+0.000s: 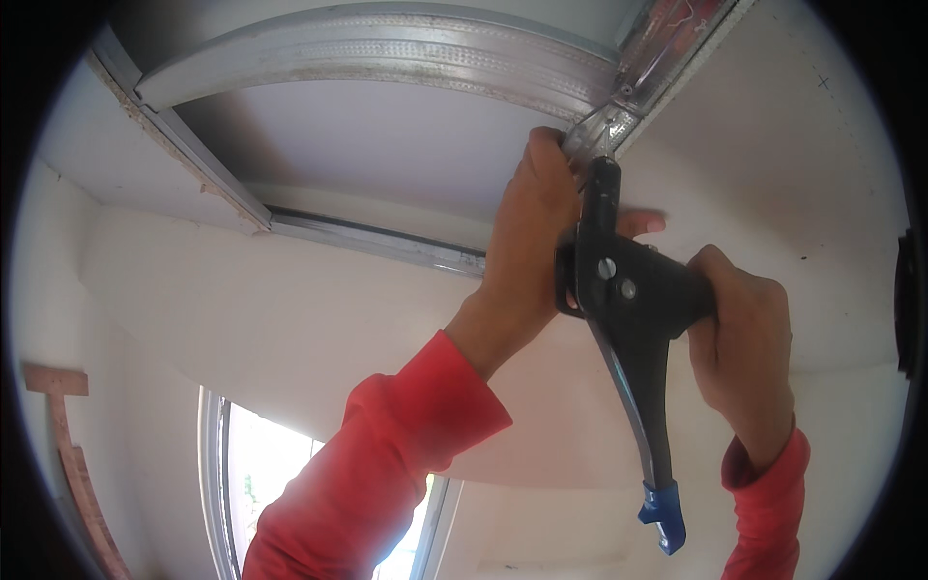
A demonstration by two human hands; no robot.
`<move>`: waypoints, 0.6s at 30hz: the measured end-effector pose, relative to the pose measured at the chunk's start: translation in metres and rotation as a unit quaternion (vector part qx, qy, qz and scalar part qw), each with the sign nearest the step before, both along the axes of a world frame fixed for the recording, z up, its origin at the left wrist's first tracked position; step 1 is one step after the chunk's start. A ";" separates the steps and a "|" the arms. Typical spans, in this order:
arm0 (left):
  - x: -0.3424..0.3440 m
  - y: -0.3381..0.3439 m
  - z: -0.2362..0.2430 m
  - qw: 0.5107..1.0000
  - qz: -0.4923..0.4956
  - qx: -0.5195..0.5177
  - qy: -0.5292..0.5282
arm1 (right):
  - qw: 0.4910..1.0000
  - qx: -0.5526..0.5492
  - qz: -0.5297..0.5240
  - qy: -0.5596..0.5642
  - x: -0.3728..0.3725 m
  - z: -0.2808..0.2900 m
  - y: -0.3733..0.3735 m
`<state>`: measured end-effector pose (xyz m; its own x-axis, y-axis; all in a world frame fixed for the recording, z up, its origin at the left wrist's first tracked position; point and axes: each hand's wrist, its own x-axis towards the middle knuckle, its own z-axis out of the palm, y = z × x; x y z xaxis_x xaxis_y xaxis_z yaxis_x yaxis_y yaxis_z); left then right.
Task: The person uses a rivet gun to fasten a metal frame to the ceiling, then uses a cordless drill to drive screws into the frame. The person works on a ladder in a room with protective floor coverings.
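Wood [72, 454] stands at far left, near a window [215, 483]. Metal strips [387, 60] cross a gap in the ceiling [754, 145] and look already up. The left hand [530, 227] curls near their right-hand joint [617, 116], thumb behind a black tool [628, 290]; I cannot tell what it pinches. The tool's nose points up at the joint; its blue-tipped lever [650, 425] hangs unheld. The right hand [744, 324] wraps the tool's right side. Work at this joint seems unfinished; whether it is secured does not show.
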<state>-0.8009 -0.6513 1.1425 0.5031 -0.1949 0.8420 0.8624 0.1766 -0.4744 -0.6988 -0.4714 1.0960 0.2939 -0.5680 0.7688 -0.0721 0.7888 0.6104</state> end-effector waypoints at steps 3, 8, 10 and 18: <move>-0.001 0.002 0.000 0.995 -0.082 -0.050 -0.030 | 1.000 -0.004 0.005 0.008 0.002 -0.001 0.001; -0.002 0.007 -0.001 0.994 -0.094 -0.050 -0.023 | 1.000 -0.006 0.025 -0.016 0.007 -0.003 0.002; -0.002 0.007 -0.002 0.997 -0.071 -0.038 -0.009 | 1.000 -0.009 -0.007 -0.015 0.008 -0.001 0.003; 0.005 0.005 -0.009 0.896 -0.368 -0.225 -0.104 | 1.000 -0.007 0.022 -0.015 -0.003 0.001 0.005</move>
